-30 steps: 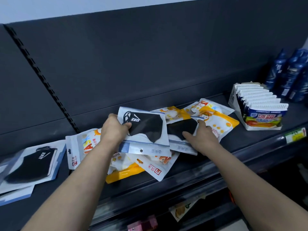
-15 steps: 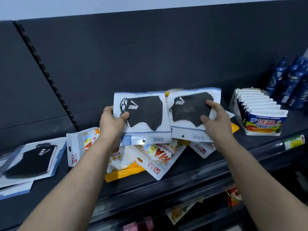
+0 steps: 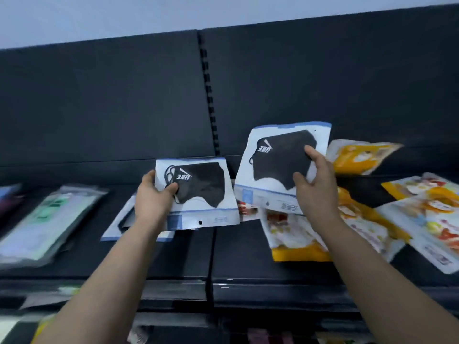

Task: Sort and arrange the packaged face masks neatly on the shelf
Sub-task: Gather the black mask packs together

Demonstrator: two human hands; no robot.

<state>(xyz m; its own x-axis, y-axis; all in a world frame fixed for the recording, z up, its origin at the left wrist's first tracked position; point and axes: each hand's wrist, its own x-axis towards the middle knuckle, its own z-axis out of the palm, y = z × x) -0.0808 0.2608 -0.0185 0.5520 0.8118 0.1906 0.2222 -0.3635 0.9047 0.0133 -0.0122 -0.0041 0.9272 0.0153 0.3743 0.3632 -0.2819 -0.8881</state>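
I hold two black-mask packs above the shelf [image 3: 248, 256]. Left hand [image 3: 154, 202] pinches the left pack [image 3: 203, 192] at its left edge, thumb on its face. Right hand [image 3: 314, 184] grips the right pack [image 3: 280, 157], held higher, at its right edge. Yellow packs [image 3: 360, 155] lie near, to the right.

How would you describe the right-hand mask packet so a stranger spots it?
Find the slotted vertical strip on the dark grey shelf back. Just right of it, the right hand holds a white, blue-edged plastic packet showing a black mask. It is higher than its twin in the left hand.
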